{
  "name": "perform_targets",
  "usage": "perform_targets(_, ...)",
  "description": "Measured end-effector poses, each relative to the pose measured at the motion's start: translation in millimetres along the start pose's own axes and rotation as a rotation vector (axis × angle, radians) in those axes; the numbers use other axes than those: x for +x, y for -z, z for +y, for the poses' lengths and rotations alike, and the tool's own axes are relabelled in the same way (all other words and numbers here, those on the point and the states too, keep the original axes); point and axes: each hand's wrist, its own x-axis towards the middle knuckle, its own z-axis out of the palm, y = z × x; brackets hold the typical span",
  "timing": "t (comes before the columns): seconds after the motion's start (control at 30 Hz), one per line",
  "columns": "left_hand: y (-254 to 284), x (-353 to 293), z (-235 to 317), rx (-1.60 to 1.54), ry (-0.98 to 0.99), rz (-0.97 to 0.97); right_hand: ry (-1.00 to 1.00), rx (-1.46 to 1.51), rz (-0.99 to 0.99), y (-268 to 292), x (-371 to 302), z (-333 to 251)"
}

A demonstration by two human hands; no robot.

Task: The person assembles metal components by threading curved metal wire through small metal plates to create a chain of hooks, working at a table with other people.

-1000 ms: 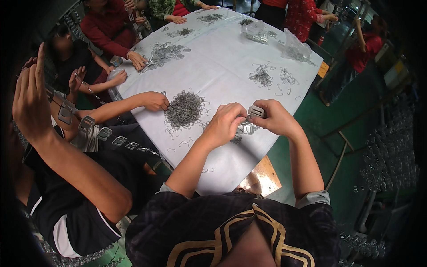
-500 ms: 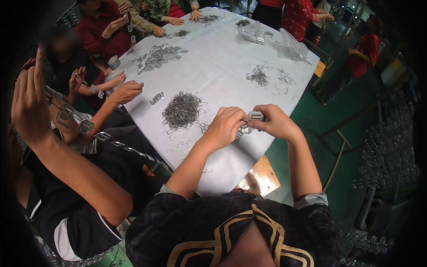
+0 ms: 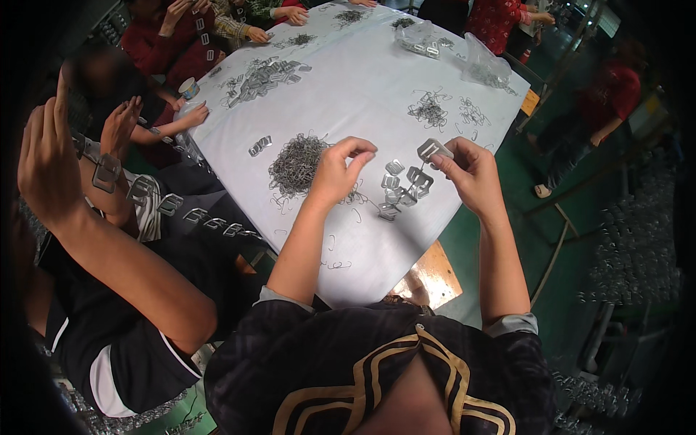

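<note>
My right hand [image 3: 475, 170] pinches a flat silver metal buckle [image 3: 431, 149] with slots between thumb and fingers, above the table's near right part. Another metal buckle [image 3: 418, 176] is just below it, apparently hanging from it on a thin wire. Several loose buckles [image 3: 395, 190] lie on the white tabletop between my hands. To their left my left hand [image 3: 339, 172] is raised, thumb and fingertips brought together; whatever they hold, if anything, is too small to make out. Beside that hand lies a large pile of wire hooks [image 3: 296, 165], partly covered by it.
The white table [image 3: 341, 101] bears more hook piles [image 3: 429, 109], a heap of buckles [image 3: 264, 80] and clear plastic bags [image 3: 484, 65]. At my left a co-worker's raised arm [image 3: 138, 272] holds a chain of linked buckles [image 3: 168, 203]. A person in red [image 3: 609, 94] stands right.
My hands have moved apart and away from me, the right one lifting the buckle. The neighbour's hand has left the table, and the chain hangs differently. The person in red has shifted.
</note>
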Motion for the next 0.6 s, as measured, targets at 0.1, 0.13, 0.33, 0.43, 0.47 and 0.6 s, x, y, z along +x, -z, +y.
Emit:
perform_targets(0.1, 15.8, 4.8, -47.4, 0.389, 0.179, 0.052, 0.072, -0.048, 0.098, 7.1, -2.7, -8.9)
perform_targets(0.13, 15.7, 1.5, -63.8, 0.490, 0.186, -0.012, 0.104, -0.065, 0.123, 9.6, -1.9, -5.1)
perform_targets(0.33, -6.9, -10.5, -151.0, 1.010, 0.182, -0.154, 0.020, 0.010, 0.150, 15.7, -3.5, -2.9)
perform_targets(0.43, -6.9, -4.0, -162.5, 1.077, 0.179, -0.092, -0.003, 0.022, 0.167, 21.2, -9.6, -0.8)
perform_targets(0.47, -4.4, -0.2, -163.7, 1.050, 0.189, -0.065, -0.009, 0.018, 0.174, 24.4, -11.8, 0.9)
perform_targets(0.6, 22.7, 11.0, -153.2, 1.040, 0.359, -0.124, -0.006, 0.024, 0.224, 46.2, -25.7, 1.6)
